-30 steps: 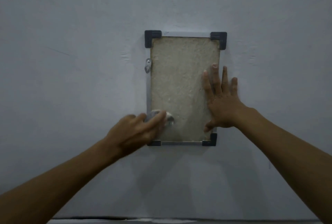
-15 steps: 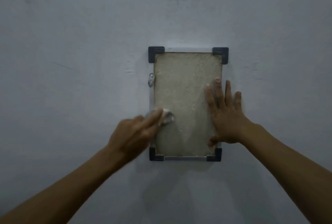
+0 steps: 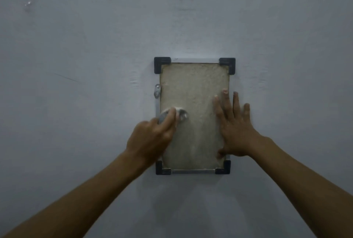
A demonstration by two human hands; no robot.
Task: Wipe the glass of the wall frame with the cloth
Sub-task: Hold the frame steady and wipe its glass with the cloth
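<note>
Cloth [image 3: 180, 114] gripped in left hand [image 3: 152, 138] fingers (left edge); right hand [image 3: 234, 132] flat on frame [image 3: 193, 171].

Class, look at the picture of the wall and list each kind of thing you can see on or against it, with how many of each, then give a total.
Wall frame: 1
Black corner pieces on the frame: 4
Metal bracket on the frame's left edge: 1
Cloth: 1
Hands, left hand and right hand: 2
Total: 9
</note>
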